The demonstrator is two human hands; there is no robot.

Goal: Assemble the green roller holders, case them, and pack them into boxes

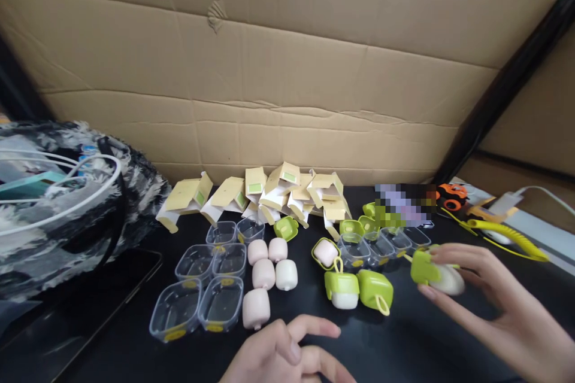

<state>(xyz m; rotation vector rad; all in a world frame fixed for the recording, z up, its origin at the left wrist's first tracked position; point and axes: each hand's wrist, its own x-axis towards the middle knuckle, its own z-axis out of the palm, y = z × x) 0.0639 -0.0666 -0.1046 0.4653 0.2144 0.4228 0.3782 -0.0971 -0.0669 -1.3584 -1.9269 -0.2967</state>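
Observation:
My right hand [485, 293] is closed around a small rounded white case with a green cover [421, 267], raised at the right of the black table. My left hand [296, 350] has its fingers apart and holds nothing, near the front edge. Just beyond it stand several pale pink rounded cases [256, 307] and a white one [286, 275]. Between the hands lie a white case in a green cover [344, 299], a green cover with a yellow loop [375, 291], and a pink case in a green cover [326, 253].
Several clear plastic tubs [176, 309] stand left, with more clear tubs [354, 250] at right. Opened cardboard boxes [231, 191] lie along the cardboard wall [269, 60]. A furry black-and-white bag [139, 191] is at left. A yellow coiled cord [512, 236] and orange toy [451, 196] sit right.

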